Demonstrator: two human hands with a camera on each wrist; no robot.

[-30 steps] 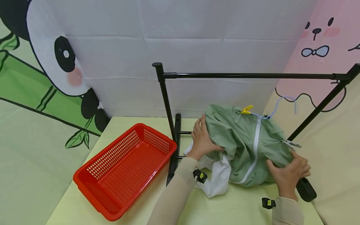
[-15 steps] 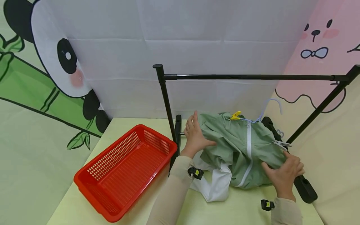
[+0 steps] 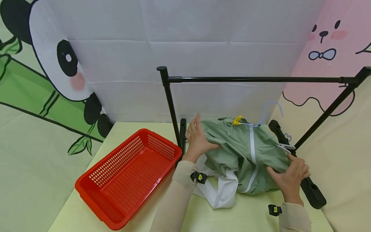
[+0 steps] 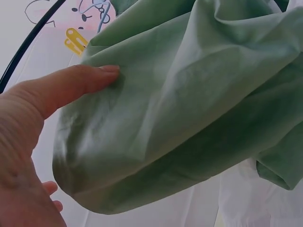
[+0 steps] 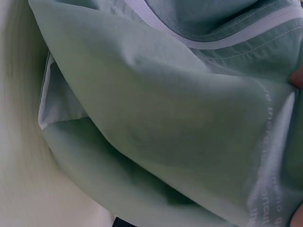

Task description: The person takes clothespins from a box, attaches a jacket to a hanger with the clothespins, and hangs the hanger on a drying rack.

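Note:
A green zip-up jacket (image 3: 229,145) with a white zipper (image 3: 252,145) lies bunched on the table. A light-blue hanger (image 3: 264,112) protrudes from its neck, with a yellow clip (image 3: 237,120) beside it. My left hand (image 3: 198,141) is at the jacket's left edge, fingers extended. In the left wrist view, that hand's thumb (image 4: 80,85) lies straight on the green cloth. At the jacket's right side is my right hand (image 3: 291,177), thumb and index finger spread against the cloth. Only fingertips (image 5: 297,78) of it show in the right wrist view. Near it sits a grey clip (image 3: 285,147).
White cloth (image 3: 221,193) lies under the jacket's left side. A red basket (image 3: 174,154) stands to the left. The black rack's top bar (image 3: 261,79) spans behind and above the jacket; its right foot (image 3: 313,193) is beside my right hand.
The jacket, with its hanger and clips, has shifted left, and both hands have moved left with it. More of the rack's right foot shows now. The basket stays put.

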